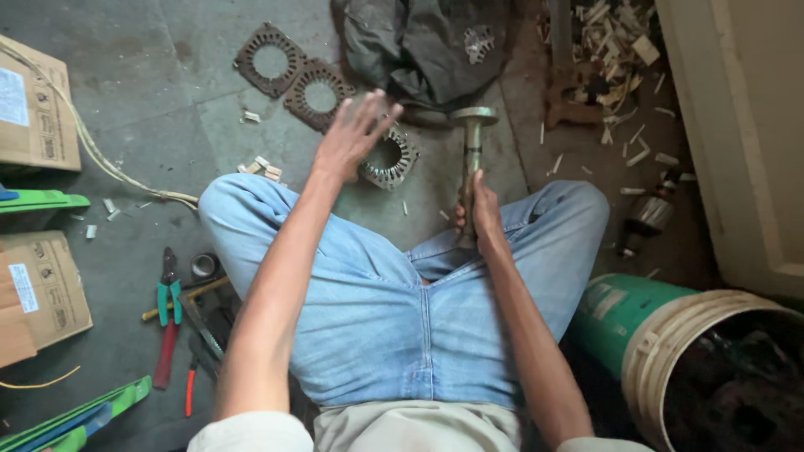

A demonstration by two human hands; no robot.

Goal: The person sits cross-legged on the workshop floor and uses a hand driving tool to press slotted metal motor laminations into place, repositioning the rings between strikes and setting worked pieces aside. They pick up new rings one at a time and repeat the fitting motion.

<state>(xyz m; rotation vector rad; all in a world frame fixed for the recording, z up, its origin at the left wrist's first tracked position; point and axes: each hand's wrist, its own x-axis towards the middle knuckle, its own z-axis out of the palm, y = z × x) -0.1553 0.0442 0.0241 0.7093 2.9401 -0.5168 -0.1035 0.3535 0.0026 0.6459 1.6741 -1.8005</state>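
Note:
I sit cross-legged on a concrete floor in blue jeans. My right hand (479,209) grips the lower end of a metal shaft with a flat round head (473,138), held upright in front of my knees. My left hand (353,134) is raised with fingers spread, holding nothing, just left of a ring-shaped metal stator core (390,159) lying on the floor. Two flat rusty ring plates (270,59) (318,94) lie farther out.
Dark cloth bag (427,46) ahead. Wood scraps (611,46) at top right. A green drum with a pale bucket (670,343) at right. A small motor rotor (649,213) beside it. Pliers (169,301) and hand tools at left, cardboard boxes (33,100) and a cable (100,155).

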